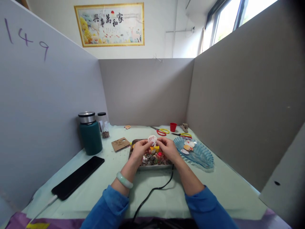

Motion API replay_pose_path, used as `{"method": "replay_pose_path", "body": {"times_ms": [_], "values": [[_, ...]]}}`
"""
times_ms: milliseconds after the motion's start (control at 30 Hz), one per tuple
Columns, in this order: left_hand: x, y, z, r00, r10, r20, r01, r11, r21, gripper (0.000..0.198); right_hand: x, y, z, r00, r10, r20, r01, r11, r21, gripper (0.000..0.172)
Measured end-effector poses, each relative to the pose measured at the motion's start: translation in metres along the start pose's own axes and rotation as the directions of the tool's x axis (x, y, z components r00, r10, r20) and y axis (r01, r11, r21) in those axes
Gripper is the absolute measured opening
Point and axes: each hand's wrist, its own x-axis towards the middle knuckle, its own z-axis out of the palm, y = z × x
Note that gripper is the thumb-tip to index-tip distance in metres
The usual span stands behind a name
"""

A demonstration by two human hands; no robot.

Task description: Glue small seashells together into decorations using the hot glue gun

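Observation:
A small white round paper tag (152,139) with red markings is pinched between the fingers of both my hands. My left hand (142,149) grips its left edge, with a pale green bangle on the wrist. From the other side, my right hand (166,148) holds its right edge. Directly below is a metal tray (156,167) full of small, shiny, many-coloured pieces whose kind I cannot make out. To the right of my right hand stands a blue scalloped glass dish (202,156) with several white and orange paper cutouts (189,145) in it.
Two pairs of scissors (163,131) (183,135) lie behind the tray, near a small red cup (173,127). A brown card (120,144), black phone (78,178), green flask (90,136) and jar (104,125) are at left. A black cable (154,188) crosses the front; grey partitions (147,92) enclose the table.

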Motion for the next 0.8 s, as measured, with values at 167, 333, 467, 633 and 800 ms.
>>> {"method": "replay_pose_path", "body": {"times_ms": [167, 333, 467, 633, 800], "values": [[0.0, 0.002, -0.001, 0.999, -0.05, -0.015, 0.048, 0.995, -0.092, 0.036, 0.0, -0.001, 0.0, 0.998, -0.063, -0.018, 0.064, 0.997, 0.04, 0.026], [-0.003, 0.007, -0.001, 0.994, -0.11, 0.011, 0.11, 0.974, -0.199, 0.036, -0.003, -0.005, -0.001, 0.981, -0.192, 0.032, 0.193, 0.981, -0.004, 0.034], [-0.003, 0.007, 0.0, 0.99, -0.125, 0.064, 0.135, 0.973, -0.186, 0.036, -0.005, -0.01, -0.002, 0.942, -0.332, 0.043, 0.335, 0.937, -0.1, 0.022], [-0.002, 0.003, 0.002, 0.986, -0.164, -0.04, 0.162, 0.986, -0.049, 0.05, -0.006, -0.012, -0.002, 0.932, -0.355, -0.068, 0.335, 0.919, -0.206, 0.017], [-0.001, 0.003, 0.004, 0.98, 0.026, -0.198, -0.016, 0.998, 0.053, 0.047, -0.005, -0.007, -0.001, 0.926, -0.357, -0.121, 0.32, 0.914, -0.249, 0.016]]}}
